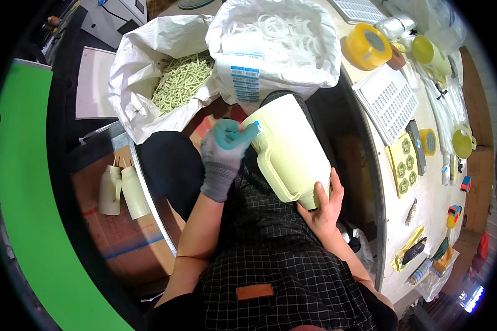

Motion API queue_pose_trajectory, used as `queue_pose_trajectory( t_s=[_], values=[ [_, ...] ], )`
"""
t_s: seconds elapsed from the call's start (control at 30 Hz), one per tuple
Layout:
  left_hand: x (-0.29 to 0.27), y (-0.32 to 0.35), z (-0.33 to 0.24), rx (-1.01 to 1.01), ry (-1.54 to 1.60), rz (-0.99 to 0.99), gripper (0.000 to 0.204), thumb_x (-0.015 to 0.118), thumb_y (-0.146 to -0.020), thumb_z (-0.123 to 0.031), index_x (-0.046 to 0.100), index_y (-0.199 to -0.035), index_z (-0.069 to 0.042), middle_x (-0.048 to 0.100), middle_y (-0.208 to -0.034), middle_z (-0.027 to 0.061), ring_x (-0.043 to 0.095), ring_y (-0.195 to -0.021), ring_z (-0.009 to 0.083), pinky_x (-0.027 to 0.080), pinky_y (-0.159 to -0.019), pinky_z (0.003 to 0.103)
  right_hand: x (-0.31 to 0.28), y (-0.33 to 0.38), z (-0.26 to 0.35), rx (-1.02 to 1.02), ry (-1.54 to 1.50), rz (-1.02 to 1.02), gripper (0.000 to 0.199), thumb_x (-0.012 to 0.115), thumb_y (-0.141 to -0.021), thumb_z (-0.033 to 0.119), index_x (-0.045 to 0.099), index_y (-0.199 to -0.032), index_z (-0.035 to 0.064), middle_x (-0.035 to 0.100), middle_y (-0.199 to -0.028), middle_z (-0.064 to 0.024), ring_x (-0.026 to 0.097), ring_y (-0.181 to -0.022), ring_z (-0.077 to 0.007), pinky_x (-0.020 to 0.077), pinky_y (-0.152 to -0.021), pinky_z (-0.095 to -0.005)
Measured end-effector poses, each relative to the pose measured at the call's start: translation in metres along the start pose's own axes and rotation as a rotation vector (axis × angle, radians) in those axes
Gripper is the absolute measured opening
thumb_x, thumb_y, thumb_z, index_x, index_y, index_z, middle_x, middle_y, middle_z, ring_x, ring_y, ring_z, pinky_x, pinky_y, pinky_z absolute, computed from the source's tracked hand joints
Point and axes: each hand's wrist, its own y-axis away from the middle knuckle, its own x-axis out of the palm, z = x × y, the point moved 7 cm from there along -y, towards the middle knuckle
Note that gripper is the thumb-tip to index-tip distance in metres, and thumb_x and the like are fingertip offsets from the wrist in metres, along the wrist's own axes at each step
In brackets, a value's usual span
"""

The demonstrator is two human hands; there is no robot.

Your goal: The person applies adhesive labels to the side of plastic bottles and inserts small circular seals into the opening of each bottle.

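Observation:
A pale yellow plastic pitcher [301, 146] with a side handle [270, 174] lies tilted across my lap. My right hand [324, 212] is bare and grips its lower end, thumb on the wall and fingers around the side. My left hand [230, 140], in a grey and teal glove, is closed, with its fingertips against the pitcher near the upper end of the handle. At those fingertips is a small blue-and-white sticker [257, 126], partly hidden; whether it is fully stuck down I cannot tell.
Ahead stand a white sack [132, 71] of thin pale green pieces and another [326, 60] of clear rings, with a blue-and-white sticker sheet [244, 83] on it. Two pitchers [132, 193] lie at left. The right-hand table [389, 220] bears yellow tape [368, 47] and label sheets [389, 105].

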Motion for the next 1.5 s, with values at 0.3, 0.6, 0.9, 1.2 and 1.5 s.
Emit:
queue_pose_trajectory(
  t_s=[0.3,0.6,0.9,1.2,1.5],
  values=[
    [0.001,0.016,0.068,0.478,-0.159,0.272,0.052,0.065,-0.104,-0.02,0.051,-0.149,0.001,0.06,-0.144,0.0192,0.061,-0.128,0.0286,0.05,-0.106,0.04,-0.043,-0.071,0.004,-0.108,-0.398,0.032,0.103,0.087,-0.077,0.052,0.042,-0.16,0.0129,0.047,-0.158,-0.0296,0.056,-0.136,-0.0466,0.0501,-0.107,-0.0509],
    [-0.042,0.078,-0.022,0.435,-0.456,0.058,0.042,0.063,-0.103,-0.017,0.06,-0.139,0.004,0.055,-0.141,0.024,0.058,-0.123,0.0371,0.049,-0.103,0.048,0.036,-0.158,0.02,0.229,-0.417,0.176,0.072,0.076,-0.087,0.061,0.069,-0.131,0.0049,0.071,-0.126,-0.0141,0.071,-0.109,-0.0382,0.0573,-0.093,-0.0455],
    [0.032,-0.001,0.008,0.445,-0.295,0.046,0.086,0.084,-0.089,-0.019,0.038,-0.159,0.003,0.043,-0.158,0.0228,0.045,-0.145,0.0342,0.037,-0.122,0.045,-0.08,-0.052,-0.162,0.925,-0.176,-0.152,0.042,0.077,-0.093,0.013,0.068,-0.134,0.0072,0.072,-0.114,-0.0121,0.073,-0.096,-0.0239,0.0592,-0.085,-0.0377],
    [0.028,-0.028,0.038,0.155,-0.127,0.05,0.081,0.084,-0.091,-0.025,0.043,-0.157,0.0,0.043,-0.156,0.0199,0.047,-0.141,0.0331,0.038,-0.12,0.046,-0.235,0.141,-0.296,1.104,0.859,-0.231,0.029,0.068,-0.097,0.017,0.067,-0.124,0.0061,0.067,-0.121,-0.0183,0.061,-0.115,-0.0379,0.0513,-0.096,-0.0483],
    [0.131,0.019,-0.144,0.737,-0.387,0.426,0.065,0.079,-0.09,-0.029,0.054,-0.144,-0.002,0.05,-0.153,0.0196,0.048,-0.142,0.0396,0.039,-0.118,0.051,-0.208,0.016,-0.283,0.937,-0.151,-0.444,0.033,0.06,-0.107,0.023,0.071,-0.132,0.0039,0.066,-0.084,-0.0032,0.061,-0.075,-0.0125,0.0499,-0.064,-0.0319]
  ],
)
